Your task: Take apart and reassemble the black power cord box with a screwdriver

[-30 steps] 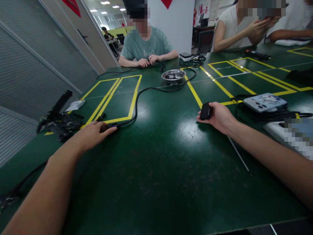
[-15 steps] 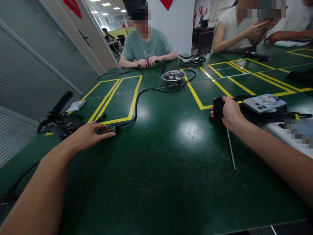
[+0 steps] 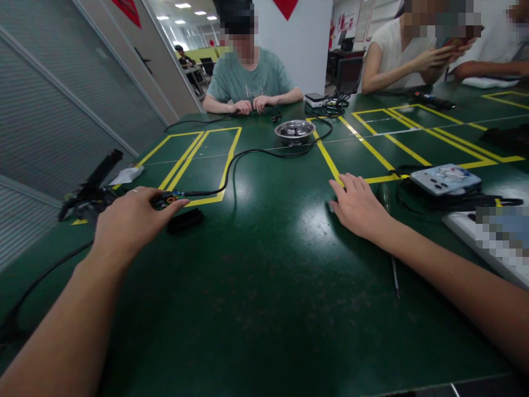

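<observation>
Green table (image 3: 264,298) is spreading out through my head view.
At left, the left hand (image 3: 130,218) is pinching an opened electronic part (image 3: 169,199), its black cable (image 3: 256,151) trailing far, a black shell (image 3: 185,219) lying just nearer. Well apart, the right hand (image 3: 359,207) is facing palm-down; I can't tell if it's gripping anything. A snagging cable could be straining its joint, I'm judging; a bump could be rolling the screwdriver (image 3: 395,278).

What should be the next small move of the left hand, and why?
I would probably have the left hand lay the wired part down beside the black shell. The hand pinches the part outside the shell, which lies on the table, and the black cable runs from the part, so a slow move may avoid a tug.
</observation>
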`<state>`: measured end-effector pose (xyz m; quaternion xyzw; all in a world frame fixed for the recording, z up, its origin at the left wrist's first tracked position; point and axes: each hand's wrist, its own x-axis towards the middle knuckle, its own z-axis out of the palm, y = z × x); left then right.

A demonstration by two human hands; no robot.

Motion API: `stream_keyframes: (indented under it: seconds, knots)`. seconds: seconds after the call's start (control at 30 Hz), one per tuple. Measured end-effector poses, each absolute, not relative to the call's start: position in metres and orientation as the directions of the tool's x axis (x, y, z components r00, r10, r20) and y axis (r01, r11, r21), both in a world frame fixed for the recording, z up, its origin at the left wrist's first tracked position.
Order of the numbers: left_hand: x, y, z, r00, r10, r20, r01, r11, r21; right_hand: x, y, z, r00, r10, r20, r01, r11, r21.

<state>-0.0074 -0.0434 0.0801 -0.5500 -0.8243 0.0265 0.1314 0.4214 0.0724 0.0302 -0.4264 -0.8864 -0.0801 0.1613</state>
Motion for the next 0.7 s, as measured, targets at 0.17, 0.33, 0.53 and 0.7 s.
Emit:
stream_keyframes:
  seconds: [0.17, 0.33, 0.53, 0.7]
  knots:
    - [0.014, -0.045, 0.083, -0.36, 0.888, 0.286, 0.89, 0.419, -0.182, 0.354, 0.036, 0.041, -0.834, 0.436, 0.338, 0.485, 0.871, 0.074]
    - [0.026, -0.049, 0.082, -0.329, 0.864, 0.382, 0.889, 0.42, -0.183, 0.26, 0.009, 0.025, -0.905, 0.193, 0.38, 0.256, 0.959, 0.122]
    - [0.025, -0.052, 0.079, -0.324, 0.823, 0.466, 0.882, 0.441, -0.167, 0.154, -0.004, 0.022, -0.907, 0.09, 0.411, 0.177, 0.968, 0.179]
    - [0.025, -0.051, 0.083, -0.325, 0.818, 0.474, 0.895, 0.428, -0.125, 0.114, 0.0, 0.03, -0.93, 0.22, 0.294, 0.27, 0.952, 0.142]
